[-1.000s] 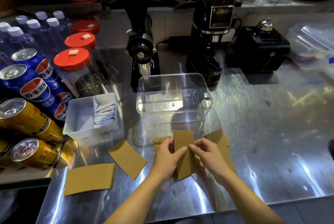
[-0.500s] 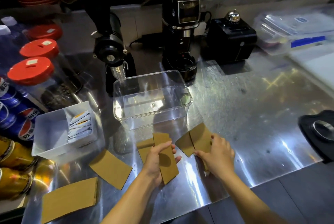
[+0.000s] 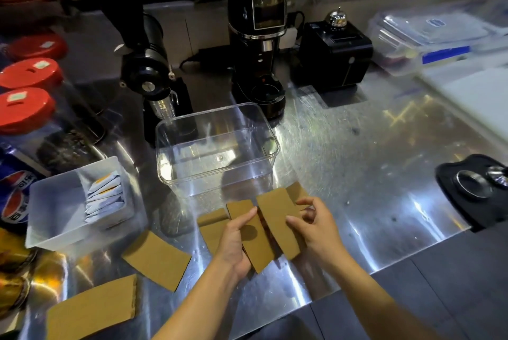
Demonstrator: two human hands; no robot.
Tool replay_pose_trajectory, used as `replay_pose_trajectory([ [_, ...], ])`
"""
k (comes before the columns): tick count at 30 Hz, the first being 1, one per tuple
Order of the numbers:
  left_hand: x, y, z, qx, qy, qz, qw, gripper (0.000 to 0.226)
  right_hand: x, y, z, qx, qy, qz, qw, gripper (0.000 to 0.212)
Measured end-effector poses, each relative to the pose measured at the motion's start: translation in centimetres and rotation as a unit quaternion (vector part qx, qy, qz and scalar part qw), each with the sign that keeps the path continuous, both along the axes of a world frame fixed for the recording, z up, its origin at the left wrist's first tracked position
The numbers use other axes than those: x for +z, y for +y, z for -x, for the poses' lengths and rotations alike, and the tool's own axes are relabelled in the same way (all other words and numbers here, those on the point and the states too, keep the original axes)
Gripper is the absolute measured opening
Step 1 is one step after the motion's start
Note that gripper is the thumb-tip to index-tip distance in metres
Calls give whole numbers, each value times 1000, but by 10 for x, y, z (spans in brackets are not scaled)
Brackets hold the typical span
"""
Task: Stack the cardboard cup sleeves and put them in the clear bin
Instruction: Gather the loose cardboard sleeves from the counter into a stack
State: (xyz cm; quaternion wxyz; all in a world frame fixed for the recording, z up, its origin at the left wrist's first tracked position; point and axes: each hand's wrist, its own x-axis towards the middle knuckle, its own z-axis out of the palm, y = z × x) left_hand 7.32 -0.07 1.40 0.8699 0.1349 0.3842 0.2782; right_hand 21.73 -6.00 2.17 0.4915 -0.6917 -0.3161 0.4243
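Shiny steel table (image 3: 343, 175) carries an empty clear bin (image 3: 217, 147). Left hand (image 3: 236, 240) grips one sleeve (image 3: 255, 238), right hand (image 3: 319, 229) another (image 3: 280, 218); loose sleeves (image 3: 156, 260) could slide on the slick metal or stack crooked.

A clear bin (image 3: 217, 147) sits mid-bench (image 3: 357, 175), in front of two grinders (image 3: 148, 70) (image 3: 257, 37). Before the bin, each hand (image 3: 236, 243) (image 3: 319, 229) holds a cardboard sleeve (image 3: 253, 240) (image 3: 277, 221) (side by side, just apart). Two more sleeves (image 3: 156, 260) (image 3: 90, 309) lie to the left, before a tray of sachets (image 3: 57, 213).
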Motion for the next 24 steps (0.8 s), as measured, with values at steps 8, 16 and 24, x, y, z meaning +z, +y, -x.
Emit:
replay_pose_trajectory([
  [8,-5,-7,2,-21,-25,0,999,24,2,2,33,44,-23,-11,999,15],
  [16,-3,-5,17,41,-52,16,998,36,-13,11,7,-6,-195,29,980,18],
  [24,-1,-9,22,33,-72,17,997,42,-22,37,-17,-22,-353,195,915,93],
])
